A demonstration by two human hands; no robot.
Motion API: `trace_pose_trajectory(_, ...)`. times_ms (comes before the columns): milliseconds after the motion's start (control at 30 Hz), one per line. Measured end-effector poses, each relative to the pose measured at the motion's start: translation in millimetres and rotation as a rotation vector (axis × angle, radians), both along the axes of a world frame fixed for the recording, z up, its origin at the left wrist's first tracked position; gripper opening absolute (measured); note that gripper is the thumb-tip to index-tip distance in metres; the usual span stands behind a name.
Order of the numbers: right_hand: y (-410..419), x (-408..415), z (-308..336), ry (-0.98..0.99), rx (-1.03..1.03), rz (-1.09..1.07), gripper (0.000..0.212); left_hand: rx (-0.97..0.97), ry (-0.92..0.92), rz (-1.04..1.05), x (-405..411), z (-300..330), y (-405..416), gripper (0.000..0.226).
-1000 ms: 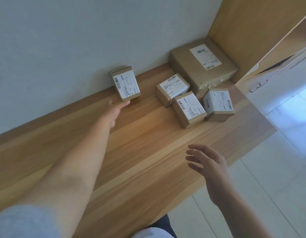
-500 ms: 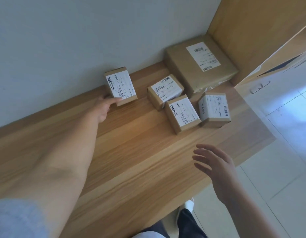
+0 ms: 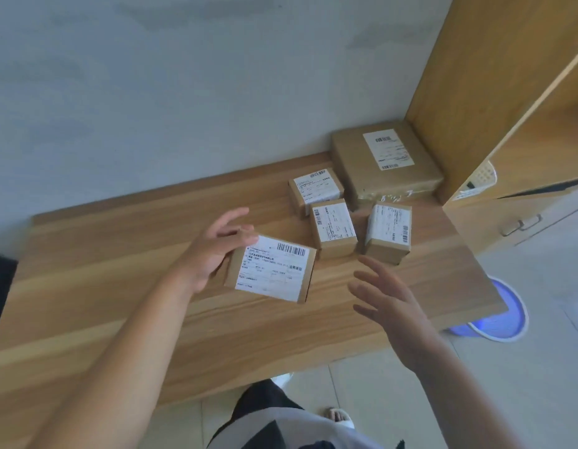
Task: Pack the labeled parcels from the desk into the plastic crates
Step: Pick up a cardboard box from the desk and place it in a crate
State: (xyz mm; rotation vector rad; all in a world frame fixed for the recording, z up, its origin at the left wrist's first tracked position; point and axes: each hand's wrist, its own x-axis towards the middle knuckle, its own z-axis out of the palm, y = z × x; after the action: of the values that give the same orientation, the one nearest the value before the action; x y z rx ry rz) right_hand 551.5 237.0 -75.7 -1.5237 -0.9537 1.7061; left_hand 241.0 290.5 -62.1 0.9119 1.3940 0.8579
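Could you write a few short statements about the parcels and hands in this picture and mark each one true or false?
1. The left hand holds a small parcel. True.
2. The right hand grips a parcel. False: it is open and holds nothing.
3. The large parcel lies in the desk's far corner, beside the wooden cabinet. True.
4. No small parcels rest on the desk. False: three rest there, near the large one.
5. The held parcel's label faces up. True.
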Motion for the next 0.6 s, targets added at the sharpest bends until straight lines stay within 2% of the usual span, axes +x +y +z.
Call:
trace_pose_trajectory(100, -13.4, 18.2, 5.8, 0.032, 0.055, 0.216, 0.084, 0.001, -0.046, 0.007, 42.3, 13.2, -46.8, 0.082)
trace_pose_trajectory(233, -36.9, 37.8, 9.9, 0.131, 0.101, 0.374, 0.083, 0.002, -0.092, 0.045, 91.5, 21.3, -94.6, 0.079)
trace_pose_trajectory(467, -72.0, 81.6, 21.1, 0.187, 0.134, 0.377, 0.071, 0.027, -0.061, 0.099, 142.4, 39.1, -148.9, 0.072)
trace_pose_trajectory(600, -86.0, 97.1, 31.9, 0.218, 0.191, 0.364, 0.071, 0.103, -0.193, 0.198, 160.2, 46.0, -177.9, 0.056)
